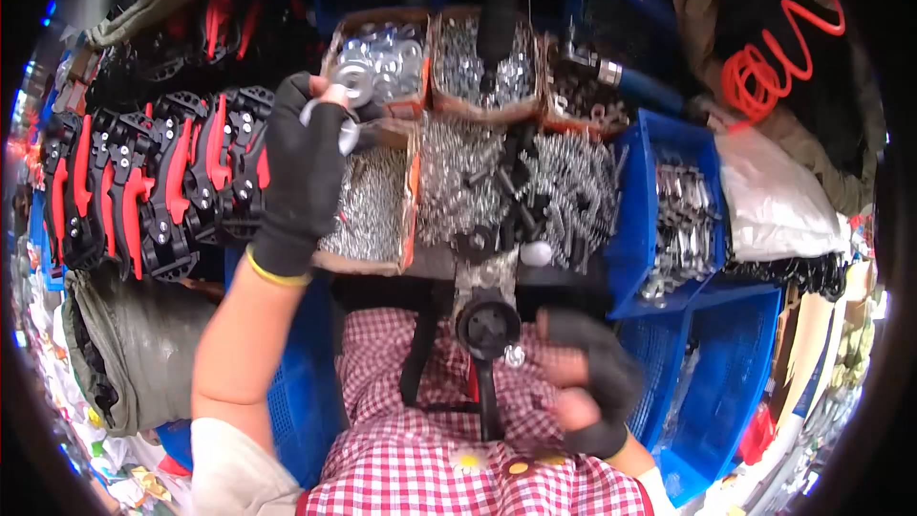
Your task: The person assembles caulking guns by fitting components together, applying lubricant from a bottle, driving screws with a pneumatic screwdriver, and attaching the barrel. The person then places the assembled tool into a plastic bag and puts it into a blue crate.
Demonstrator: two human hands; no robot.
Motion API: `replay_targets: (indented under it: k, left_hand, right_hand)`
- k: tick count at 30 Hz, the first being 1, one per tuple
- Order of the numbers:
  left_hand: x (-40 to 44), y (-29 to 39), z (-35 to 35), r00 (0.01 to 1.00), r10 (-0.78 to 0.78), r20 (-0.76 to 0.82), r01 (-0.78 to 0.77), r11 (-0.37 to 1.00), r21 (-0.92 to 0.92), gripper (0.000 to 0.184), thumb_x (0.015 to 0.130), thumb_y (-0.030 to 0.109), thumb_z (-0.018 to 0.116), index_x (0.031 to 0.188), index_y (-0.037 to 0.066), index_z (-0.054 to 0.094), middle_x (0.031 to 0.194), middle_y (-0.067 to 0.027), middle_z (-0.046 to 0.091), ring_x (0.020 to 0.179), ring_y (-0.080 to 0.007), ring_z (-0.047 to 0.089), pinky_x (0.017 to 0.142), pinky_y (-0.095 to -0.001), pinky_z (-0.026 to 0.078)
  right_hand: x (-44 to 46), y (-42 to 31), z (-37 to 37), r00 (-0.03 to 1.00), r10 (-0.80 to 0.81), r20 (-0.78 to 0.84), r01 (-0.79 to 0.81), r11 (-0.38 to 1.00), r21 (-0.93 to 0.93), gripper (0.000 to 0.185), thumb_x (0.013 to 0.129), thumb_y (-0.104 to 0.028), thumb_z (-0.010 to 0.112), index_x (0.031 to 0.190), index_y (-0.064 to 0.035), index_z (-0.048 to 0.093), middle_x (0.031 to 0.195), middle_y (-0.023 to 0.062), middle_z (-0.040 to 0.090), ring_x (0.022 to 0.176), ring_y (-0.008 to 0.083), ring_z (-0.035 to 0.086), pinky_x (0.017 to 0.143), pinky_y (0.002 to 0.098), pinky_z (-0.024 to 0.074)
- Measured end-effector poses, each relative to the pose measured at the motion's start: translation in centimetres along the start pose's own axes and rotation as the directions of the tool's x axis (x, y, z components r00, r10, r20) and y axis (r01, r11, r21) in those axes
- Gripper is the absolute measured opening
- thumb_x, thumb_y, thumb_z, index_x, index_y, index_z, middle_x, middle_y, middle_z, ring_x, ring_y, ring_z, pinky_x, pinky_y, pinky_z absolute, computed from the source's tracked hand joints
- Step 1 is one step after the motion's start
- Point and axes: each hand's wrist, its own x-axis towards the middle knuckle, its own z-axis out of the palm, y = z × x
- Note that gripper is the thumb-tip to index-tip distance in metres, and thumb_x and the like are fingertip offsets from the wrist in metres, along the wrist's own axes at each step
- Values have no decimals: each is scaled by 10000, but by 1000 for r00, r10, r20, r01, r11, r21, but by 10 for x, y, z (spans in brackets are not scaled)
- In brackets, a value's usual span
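My left hand, in a black fingerless glove, reaches to the near left corner of a carton of washers. Its fingertips are closed on a shiny round washer. My right hand, also gloved, is blurred beside a black round part with a stem, which stands upright in front of my apron. A small shiny metal piece sits at that part's right side, close to my right fingers. Whether those fingers grip it is smeared by motion.
Cartons of small silver screws and loose bolts lie ahead. Black and red levers are stacked at the left. To the right are a blue bin of metal pins, a power driver and a coiled red hose.
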Motion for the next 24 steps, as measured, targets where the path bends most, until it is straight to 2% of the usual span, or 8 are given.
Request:
replay_targets:
  k: [2, 4, 8, 11, 14, 18, 22, 24]
  left_hand:
    - [-53, -19, 27, 999, -22, -24, 18, 985, -174, 132, 951, 159, 541, 1023, 57, 496, 881, -99, 636, 739, -143, 648, 642, -268, 551]
    - [-105, -9, 43, 901, -397, 173, 432, 794, -427, 122, 945, 169, 539, 1017, 73, 523, 949, -79, 620, 835, -164, 641, 694, -288, 547]
    - [-161, -37, 62, 897, -427, 110, 439, 842, -313, 100, 930, 137, 566, 911, 87, 482, 915, -90, 640, 748, -142, 637, 586, -267, 533]
    - [-158, -33, 69, 934, -331, 133, 356, 867, -349, 68, 943, 75, 551, 934, 64, 484, 910, -93, 644, 747, -116, 634, 634, -250, 533]
    - [-162, -28, 68, 923, -351, 159, 385, 854, -351, 81, 948, 29, 540, 998, 56, 482, 954, -128, 657, 758, -121, 651, 647, -253, 547]
    - [-161, -39, 65, 885, -458, 87, 450, 790, -417, 87, 945, 29, 536, 1000, 61, 476, 932, -134, 662, 731, -129, 650, 641, -257, 550]
    - [-159, -36, 61, 857, -505, 108, 495, 745, -447, 87, 944, 43, 537, 992, 61, 467, 872, -127, 668, 729, -120, 634, 625, -244, 534]
    - [-160, -40, 67, 854, -519, 44, 469, 730, -497, 84, 948, 49, 536, 993, 54, 465, 876, -124, 661, 719, -112, 624, 605, -246, 526]
  right_hand:
    - [24, -21, 31, 988, 94, -121, -96, 995, -9, 654, 774, -276, 766, 1276, 59, 515, 1241, 300, 564, 1151, 407, 580, 975, 424, 462]
    - [8, 0, 15, 1000, 2, -9, -1, 992, 128, 633, 792, -278, 753, 1280, 56, 526, 1237, 311, 561, 1134, 438, 580, 981, 456, 454]
    - [20, -16, 34, 971, 18, -238, -14, 1000, 19, 458, 835, -261, 707, 1173, 31, 607, 1247, 269, 570, 1145, 439, 574, 966, 519, 450]
    - [10, 10, 10, 978, -209, -20, 209, 962, 174, 415, 857, -261, 669, 1115, 62, 631, 1274, 266, 548, 1166, 449, 552, 973, 517, 445]
    - [17, -15, 33, 955, -51, -292, 36, 998, -58, 472, 850, -275, 598, 1160, 81, 588, 1075, 281, 629, 1063, 418, 613, 913, 522, 481]
    - [-3, 9, 15, 951, -181, -251, 223, 963, 154, 569, 833, -322, 646, 1217, 86, 548, 1142, 295, 600, 1079, 407, 600, 918, 488, 483]
    - [19, -16, 30, 990, 69, -120, -43, 978, 206, 521, 823, -315, 694, 1193, 37, 590, 1173, 267, 612, 1082, 372, 608, 937, 476, 477]
    - [-9, 18, 20, 981, -97, -167, 155, 911, 382, 487, 818, -303, 696, 1159, 36, 615, 1182, 262, 613, 1142, 389, 582, 998, 485, 426]
